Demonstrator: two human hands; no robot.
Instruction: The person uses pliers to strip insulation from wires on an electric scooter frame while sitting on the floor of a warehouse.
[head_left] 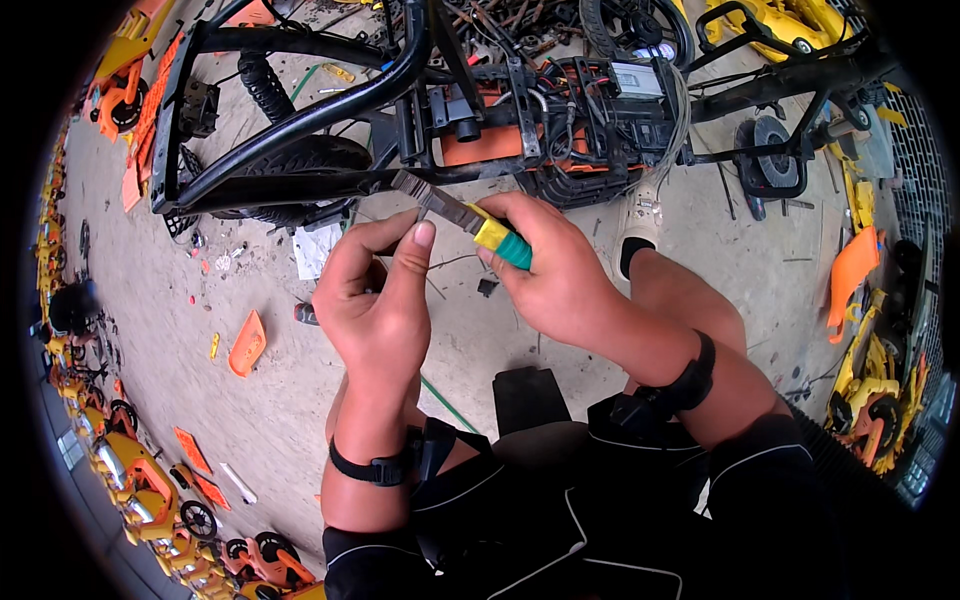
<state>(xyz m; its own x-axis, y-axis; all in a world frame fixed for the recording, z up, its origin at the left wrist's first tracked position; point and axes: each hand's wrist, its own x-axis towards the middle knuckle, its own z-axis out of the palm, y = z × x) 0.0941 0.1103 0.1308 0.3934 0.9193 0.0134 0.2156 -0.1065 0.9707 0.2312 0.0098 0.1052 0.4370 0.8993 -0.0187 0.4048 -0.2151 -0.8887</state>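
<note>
Mid-frame, right hand [548, 258] grips tool [464, 217], left hand [375, 300] pinches small piece [423, 213] (apparently working it); next needs steadiness.

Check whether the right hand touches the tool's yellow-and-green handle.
Touching: the head view shows the right hand gripping the yellow-and-green handle, fingers against it.

Grey concrete floor [285, 420], grid-patterned wall [921, 150] far right
</note>
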